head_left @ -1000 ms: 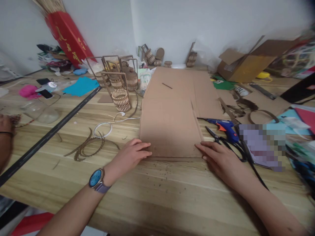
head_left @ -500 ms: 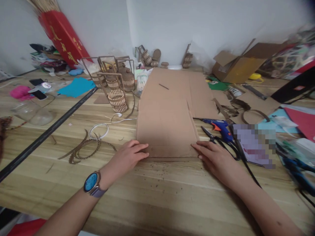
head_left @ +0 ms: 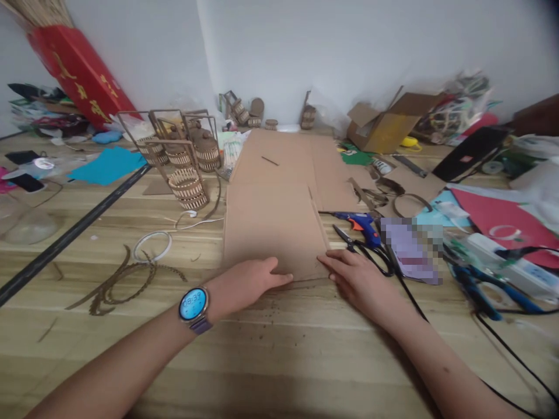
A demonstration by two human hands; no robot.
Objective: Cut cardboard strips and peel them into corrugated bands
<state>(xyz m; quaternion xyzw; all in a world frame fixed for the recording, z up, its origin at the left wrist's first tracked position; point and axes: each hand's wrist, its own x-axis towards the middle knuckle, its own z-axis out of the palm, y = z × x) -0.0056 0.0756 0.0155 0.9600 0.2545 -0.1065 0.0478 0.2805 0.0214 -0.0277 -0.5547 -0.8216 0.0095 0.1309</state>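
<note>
A flat sheet of brown cardboard (head_left: 271, 221) lies in front of me on the wooden table, over larger cardboard behind it. My left hand (head_left: 248, 282) rests on its near left edge, thumb and a finger spread apart, palm down. At the near right corner, my right hand (head_left: 353, 279) touches the cardboard with its fingertips, the fingers close together on the edge. A thin dark stick (head_left: 269, 160) lies on the rear cardboard. Small dark crumbs are scattered on the table just below the near edge.
Scissors (head_left: 349, 238), a blue glue gun (head_left: 364, 226) and a pixelated phone (head_left: 410, 250) lie right of the cardboard. Small woven baskets (head_left: 187, 189) with tall handles stand behind left. A white ring (head_left: 152, 247) and curled brown strips (head_left: 117, 285) lie at left.
My left hand has moved right along the near edge of the cardboard, its thumb now spread. My right hand stays at the corner. The view has shifted to the right.
</note>
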